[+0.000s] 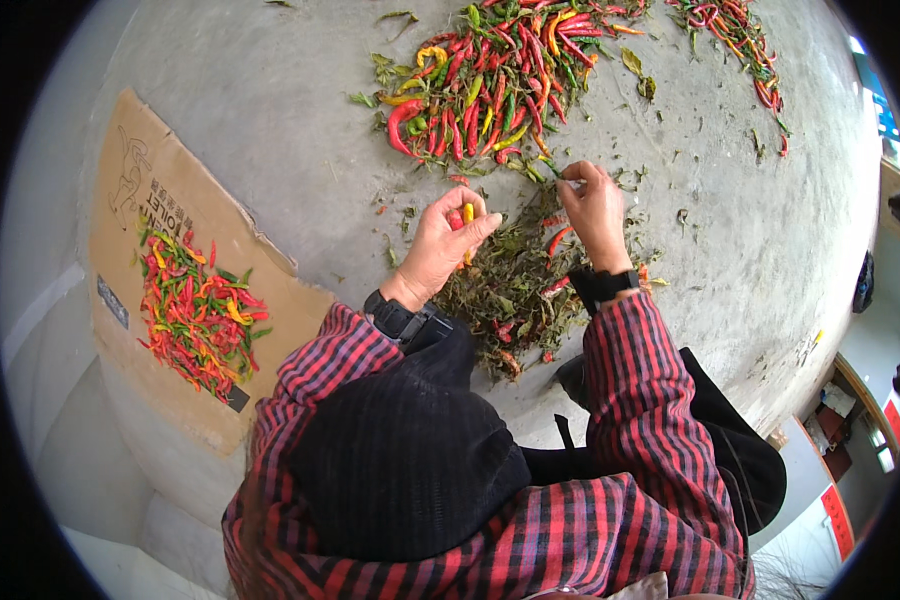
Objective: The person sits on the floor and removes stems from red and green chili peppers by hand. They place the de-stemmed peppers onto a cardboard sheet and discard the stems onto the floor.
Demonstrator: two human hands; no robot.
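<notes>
My left hand is closed around a few red and yellow chili peppers, left of a heap of dried leaves and stems. My right hand pinches a small green chili pepper between thumb and forefinger, just below a large pile of red, yellow and green chili peppers with leaves. A few red peppers lie among the dried leaves below the right hand.
On the left, a flattened cardboard sheet holds a pile of chili peppers. Another strand of chili peppers lies at the upper right of the concrete floor. Loose leaves lie between the upper piles. My black-clad knee is near.
</notes>
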